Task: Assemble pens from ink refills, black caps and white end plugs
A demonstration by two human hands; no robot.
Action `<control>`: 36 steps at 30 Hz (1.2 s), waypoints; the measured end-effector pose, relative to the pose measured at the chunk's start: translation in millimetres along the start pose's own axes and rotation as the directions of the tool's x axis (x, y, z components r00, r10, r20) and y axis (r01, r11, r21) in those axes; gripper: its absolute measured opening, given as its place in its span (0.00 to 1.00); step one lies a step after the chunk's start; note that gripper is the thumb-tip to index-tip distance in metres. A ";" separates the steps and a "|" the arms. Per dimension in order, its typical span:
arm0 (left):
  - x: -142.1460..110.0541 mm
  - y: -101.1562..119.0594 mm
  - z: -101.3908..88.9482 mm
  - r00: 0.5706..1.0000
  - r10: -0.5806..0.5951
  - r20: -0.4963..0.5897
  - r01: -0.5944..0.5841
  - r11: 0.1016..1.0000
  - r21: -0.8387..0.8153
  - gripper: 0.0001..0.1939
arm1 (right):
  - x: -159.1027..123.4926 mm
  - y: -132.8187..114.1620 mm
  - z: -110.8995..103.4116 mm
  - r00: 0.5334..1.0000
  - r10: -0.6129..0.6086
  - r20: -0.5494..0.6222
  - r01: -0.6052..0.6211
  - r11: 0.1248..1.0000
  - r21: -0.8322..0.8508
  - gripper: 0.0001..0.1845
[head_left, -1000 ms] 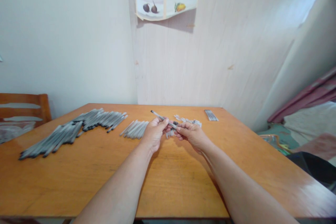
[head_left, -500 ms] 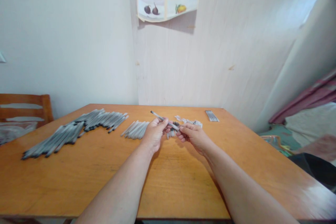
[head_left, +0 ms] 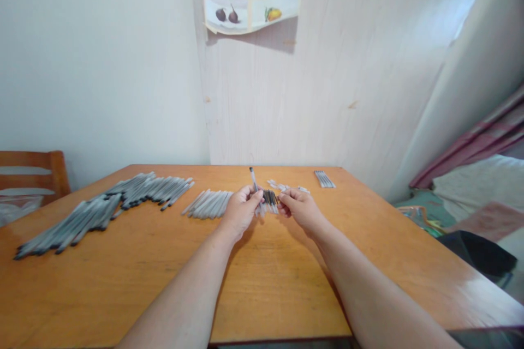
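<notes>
1. While the left hand (head_left: 240,210) pinches it between thumb and fingers, the pen (head_left: 252,178) stands nearly upright above the table (head_left: 262,294), tipped slightly to the left at its top.
2. The pen is slim, with a clear, greyish barrel and a black upper end; its lower part is mostly hidden by the fingers.
3. The right hand (head_left: 301,208) has thumb and forefinger drawn together at the tips, apart from the pen; whether something small sits between them, I cannot tell.
4. Between the hands lies a row of short pieces (head_left: 270,199), dark at the far end and clear at the near end.
5. To the left of the left hand are pale tubes (head_left: 208,204) laid side by side, and further left a large spread of black-ended sticks (head_left: 77,223).
6. Half a second earlier the pen slanted across both hands, its lower end at the right fingertips; now it is swung upright, and the right hand is clear of it.
</notes>
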State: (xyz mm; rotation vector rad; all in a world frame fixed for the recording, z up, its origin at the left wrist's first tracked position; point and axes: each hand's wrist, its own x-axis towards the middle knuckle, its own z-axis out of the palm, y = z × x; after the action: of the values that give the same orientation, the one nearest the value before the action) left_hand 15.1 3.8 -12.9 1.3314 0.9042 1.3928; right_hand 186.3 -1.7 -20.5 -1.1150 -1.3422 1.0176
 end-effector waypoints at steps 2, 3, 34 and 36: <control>-0.7 -1.4 0.7 0.999 0.002 0.032 -0.003 1.000 0.018 0.13 | 0.2 -0.6 -1.1 1.000 -0.014 -0.005 0.014 1.000 -0.003 0.14; -1.1 -2.1 0.9 0.999 0.003 0.045 -0.004 0.999 0.033 0.13 | 0.1 -1.4 -1.5 1.000 -0.020 -0.011 0.020 1.000 -0.005 0.14; 3.5 -8.9 -4.5 0.990 -0.137 0.024 0.138 0.990 -0.035 0.19 | -9.7 -1.9 10.6 0.988 -0.086 0.125 0.117 0.957 -0.265 0.06; 4.9 -9.7 -5.9 0.990 -0.137 0.011 0.138 0.987 -0.078 0.18 | -11.1 -1.8 13.7 0.988 -0.071 0.137 0.103 0.966 -0.239 0.06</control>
State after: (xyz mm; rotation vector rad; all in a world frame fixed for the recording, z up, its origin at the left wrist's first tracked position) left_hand 11.0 11.6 -21.6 1.1906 0.9112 1.3046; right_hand 172.5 -12.7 -21.9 -1.1766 -1.6409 0.8867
